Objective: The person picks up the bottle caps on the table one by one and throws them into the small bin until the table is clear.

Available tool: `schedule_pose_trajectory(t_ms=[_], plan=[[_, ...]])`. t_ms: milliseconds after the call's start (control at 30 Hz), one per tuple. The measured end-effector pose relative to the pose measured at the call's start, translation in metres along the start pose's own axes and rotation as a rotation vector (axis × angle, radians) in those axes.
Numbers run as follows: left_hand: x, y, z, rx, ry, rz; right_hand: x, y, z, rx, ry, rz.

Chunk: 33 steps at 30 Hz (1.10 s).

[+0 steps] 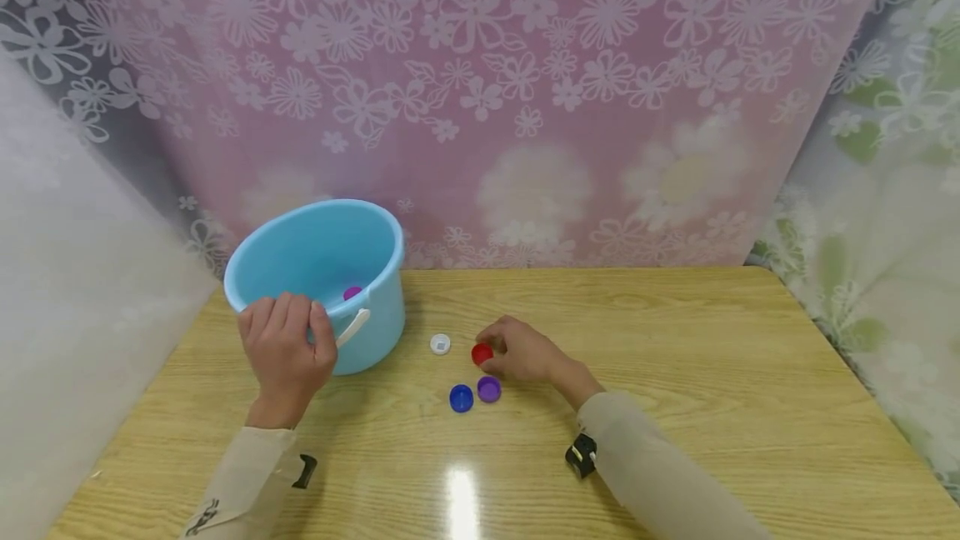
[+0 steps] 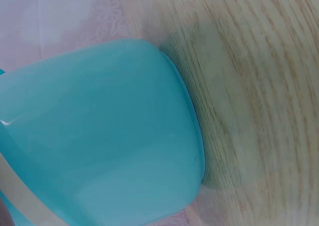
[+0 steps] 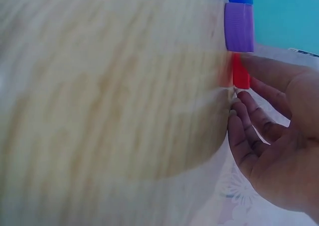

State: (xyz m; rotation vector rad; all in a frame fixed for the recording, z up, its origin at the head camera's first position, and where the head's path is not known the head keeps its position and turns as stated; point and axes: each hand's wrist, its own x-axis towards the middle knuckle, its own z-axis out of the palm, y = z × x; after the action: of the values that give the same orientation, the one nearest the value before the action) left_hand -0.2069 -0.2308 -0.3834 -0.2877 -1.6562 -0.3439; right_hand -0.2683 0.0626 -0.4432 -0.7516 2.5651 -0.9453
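Observation:
A light blue bucket (image 1: 378,307) stands on the left of the table, and my left hand (image 1: 288,348) grips its near rim with the fingers curled over the edge. Inside it lies a magenta cap (image 1: 352,293). At mid-table my right hand (image 1: 525,350) pinches a red bottle cap (image 1: 482,354) between thumb and fingers, close over the wood. Just nearer to me are a purple cap (image 1: 489,390) and a blue cap (image 1: 461,398), side by side. A white cap (image 1: 440,344) lies between the bucket and the red cap.
The wooden table (image 1: 675,373) reaches back to a pink floral curtain (image 1: 525,107). On the bucket's side hangs a white handle end (image 1: 354,327). Pale curtains (image 1: 885,232) flank the table. Both sleeves carry a dark wrist strap (image 1: 581,455).

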Motion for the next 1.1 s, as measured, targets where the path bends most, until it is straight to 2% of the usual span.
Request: schedule_pose_trajectory(t_ms=[467,1100], plan=[[0.0007,0.0002,0.0004,-0.008,-0.007,0.005,0.0002,0.0033,0.0017,0.072,0.043,0.008],[-0.0009,-0.0014,0.0001,-0.003,-0.007,0.0,-0.0005,0.0048,0.003,0.083,0.062,0.007]])
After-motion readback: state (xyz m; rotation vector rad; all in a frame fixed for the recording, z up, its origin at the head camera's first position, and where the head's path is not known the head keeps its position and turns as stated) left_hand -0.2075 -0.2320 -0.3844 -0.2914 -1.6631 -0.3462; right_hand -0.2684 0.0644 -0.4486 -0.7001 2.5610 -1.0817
